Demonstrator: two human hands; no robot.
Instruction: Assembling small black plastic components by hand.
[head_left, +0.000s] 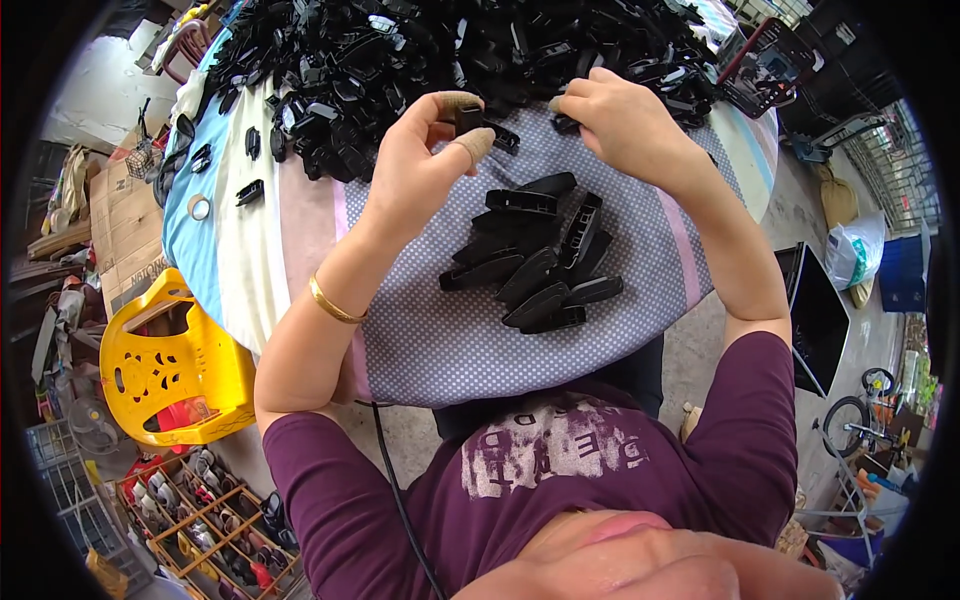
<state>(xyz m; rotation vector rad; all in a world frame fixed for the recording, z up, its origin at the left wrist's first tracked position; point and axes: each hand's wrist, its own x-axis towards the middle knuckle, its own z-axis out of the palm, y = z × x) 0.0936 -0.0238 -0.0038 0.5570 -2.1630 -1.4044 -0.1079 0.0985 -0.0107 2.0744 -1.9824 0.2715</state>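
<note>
**Left hand (425, 160) pinching a black part (467, 118) at the front of a heap (400, 60)**

Largest item: round desk (450, 370), covered in a cloth of small pale dots on grey-blue, with pink, cream and blue bands toward the sides. The heap, made of many black plastic pieces, spreads along the far side of the desk, some pieces showing glossy highlights.

Yellow chair (180, 360), openwork back, stands beside the desk at left. Below it, at lower left, a wooden rack (215, 525) filled with footwear.

Second group: a small pile (540, 250) of elongated black shells, overlapping at mixed angles, on the dotted cloth between the heap and the near edge. Some lie with their hollow, ribbed side visible.

Left hand: narrow grip, the black part between thumb and index finger, near the heap's front edge. Right hand (625, 125): fingers drawn close together at a small dark piece (565, 123), mostly covered; cannot tell whether gripped or only touched.

Smaller: gold bangle (330, 300) on the left forearm; tape roll (199, 207) lying on the blue band at left, near a loose black piece (250, 192). Smallest: beige wraps (473, 147) on left thumb and index finger.
</note>
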